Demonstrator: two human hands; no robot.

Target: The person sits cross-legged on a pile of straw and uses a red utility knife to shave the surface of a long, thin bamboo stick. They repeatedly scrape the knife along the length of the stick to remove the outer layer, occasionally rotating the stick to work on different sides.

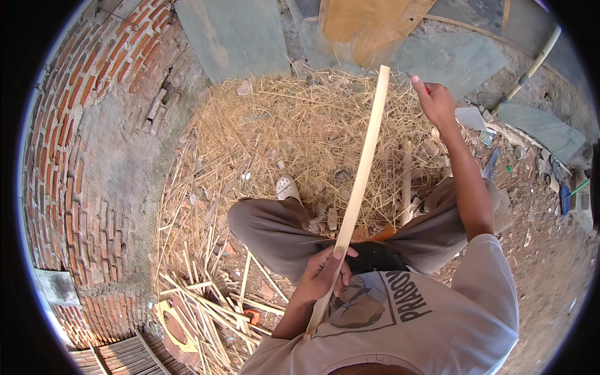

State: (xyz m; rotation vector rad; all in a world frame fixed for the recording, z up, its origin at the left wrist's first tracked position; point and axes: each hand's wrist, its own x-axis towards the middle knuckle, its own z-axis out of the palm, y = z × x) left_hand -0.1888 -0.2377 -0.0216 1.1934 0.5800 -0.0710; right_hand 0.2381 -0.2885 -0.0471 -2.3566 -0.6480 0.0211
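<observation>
A long, flat, pale bamboo strip [369, 150] slants up and away from my waist, its far end above the litter of shavings. My left hand [326, 273] is closed round its lower part, close to my shirt and lap. Off to the right, my right hand [434, 103] is raised at the end of an outstretched arm, apart from the strip. Its fingers are closed on a small red-handled tool [427, 89], mostly hidden in the fist. A thin dark tip shows by the thumb, too small to name the tool's kind.
Dry shavings [300, 119] cover the ground before my crossed legs. Cut strips [212, 306] lie heaped at the left, with an orange object [252, 316] among them. A brick wall [75, 187] borders the left; grey boards [234, 37] stand at the back.
</observation>
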